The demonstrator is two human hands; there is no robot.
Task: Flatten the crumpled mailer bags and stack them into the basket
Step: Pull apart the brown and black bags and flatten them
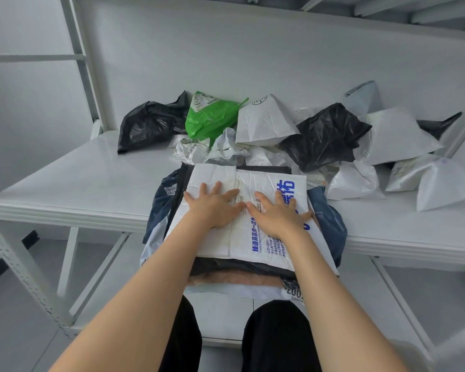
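A white mailer bag with blue print (269, 181) lies flat on top of a stack of flattened bags at the shelf's front edge. My left hand (212, 206) and my right hand (278, 214) press down on it side by side, palms flat, fingers spread. Under it show dark grey, navy (330, 218) and brownish bags; the basket is hidden beneath them. Behind the stack lies a heap of crumpled bags: a black one (148, 124), a green one (210, 116), a white one (263, 122) and another black one (325, 135).
More crumpled white bags (397, 135) lie at the right on the white shelf (73, 183). A metal upright (81, 60) rises at the left, and the back wall stands close behind the heap. My dark-trousered legs are below the shelf edge.
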